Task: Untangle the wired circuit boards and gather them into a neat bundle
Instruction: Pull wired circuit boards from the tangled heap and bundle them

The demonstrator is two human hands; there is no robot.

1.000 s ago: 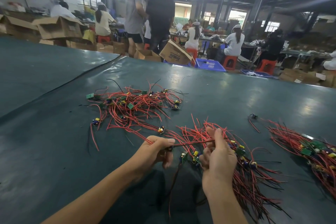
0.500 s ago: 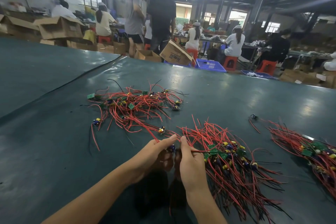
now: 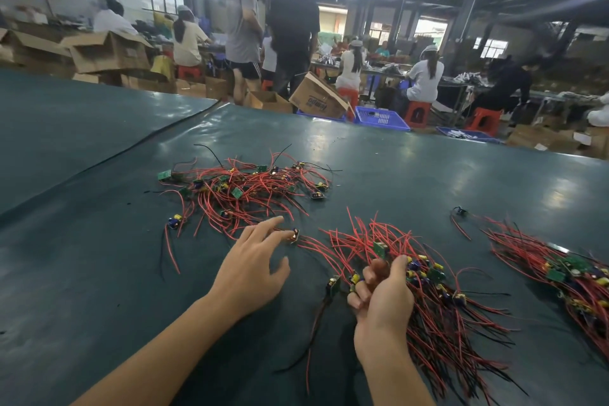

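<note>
A loose tangle of wired boards [image 3: 244, 189] lies on the green tabletop [image 3: 82, 257] just beyond the left hand [image 3: 247, 277]. Its fingers [image 3: 263, 227] are spread open, tips beside a stray board [image 3: 294, 236]. The right hand [image 3: 384, 300] curls its fingers [image 3: 361, 290] round the gathered bundle [image 3: 438, 316]. Another bundle [image 3: 566, 273] lies well right of them.

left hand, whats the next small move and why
Probably pinch the small board just beyond the open left hand and draw it out of the tangled pile, toward the bundle the right hand grips. The left hand holds nothing, and that board lies nearest.
</note>
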